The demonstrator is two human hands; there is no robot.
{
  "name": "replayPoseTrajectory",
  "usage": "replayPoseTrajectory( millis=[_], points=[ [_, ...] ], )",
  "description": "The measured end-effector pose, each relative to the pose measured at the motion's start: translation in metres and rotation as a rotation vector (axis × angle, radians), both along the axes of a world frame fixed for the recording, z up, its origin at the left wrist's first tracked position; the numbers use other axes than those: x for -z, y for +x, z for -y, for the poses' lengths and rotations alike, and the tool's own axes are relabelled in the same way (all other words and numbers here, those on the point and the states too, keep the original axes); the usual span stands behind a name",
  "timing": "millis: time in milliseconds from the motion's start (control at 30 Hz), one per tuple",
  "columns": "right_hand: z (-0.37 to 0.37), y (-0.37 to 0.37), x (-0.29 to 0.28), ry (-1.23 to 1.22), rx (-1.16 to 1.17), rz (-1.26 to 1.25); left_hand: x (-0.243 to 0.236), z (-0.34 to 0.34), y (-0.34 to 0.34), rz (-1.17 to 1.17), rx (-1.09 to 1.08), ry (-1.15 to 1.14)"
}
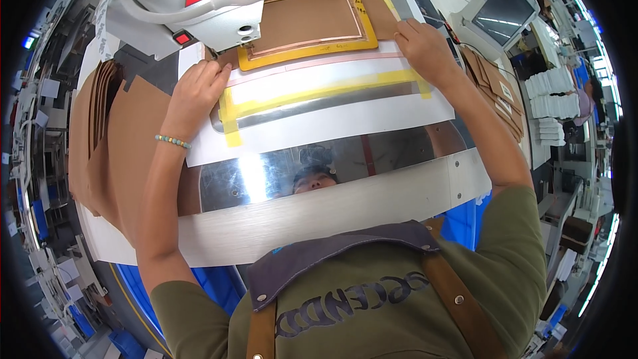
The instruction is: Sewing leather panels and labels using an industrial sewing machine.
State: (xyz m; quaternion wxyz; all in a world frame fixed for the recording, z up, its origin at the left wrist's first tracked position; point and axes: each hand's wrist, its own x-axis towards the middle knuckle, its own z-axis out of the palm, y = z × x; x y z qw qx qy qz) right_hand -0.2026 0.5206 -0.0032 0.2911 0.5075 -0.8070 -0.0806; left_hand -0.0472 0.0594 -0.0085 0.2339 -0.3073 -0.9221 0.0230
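Observation:
A brown board point(389, 16) lies on white sheets point(319, 116) with yellow tape strips beneath the head of a white machine point(166, 3). On the board rests a yellow frame point(309, 60) around a brown panel. My left hand point(196, 93), with a beaded bracelet at the wrist, has curled fingers gripping the board's left end beside the machine; its fingertips are partly hidden. My right hand point(425, 53) pinches the board's right end. Below the sheets, a shiny metal plate point(405, 149) reflects light and part of a head.
Brown card pieces point(136, 153) stand at the left, more point(498, 100) lie at the right. A grey screen point(498, 13) sits back right, white stacks point(545, 96) beyond it. Blue bins point(458, 223) are below the table. Parts of other people point(585, 106) show at the far right.

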Motion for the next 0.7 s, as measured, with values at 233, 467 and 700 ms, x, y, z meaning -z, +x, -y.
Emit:
replayPoseTrajectory(
  millis=[233, 467, 700],
  points=[
    [-0.006, 0.033, 0.006, -0.061, 0.164, 0.055, 0.003, -0.01, 0.019, 0.158, -0.147, 0.051],
    [-0.022, 0.053, 0.028, -0.193, 0.271, 0.403, 0.015, -0.021, 0.041, 0.34, -0.412, 0.225],
    [-0.026, 0.055, 0.026, -0.245, 0.262, 0.472, 0.012, -0.02, 0.041, 0.395, -0.397, 0.23]
  ],
)
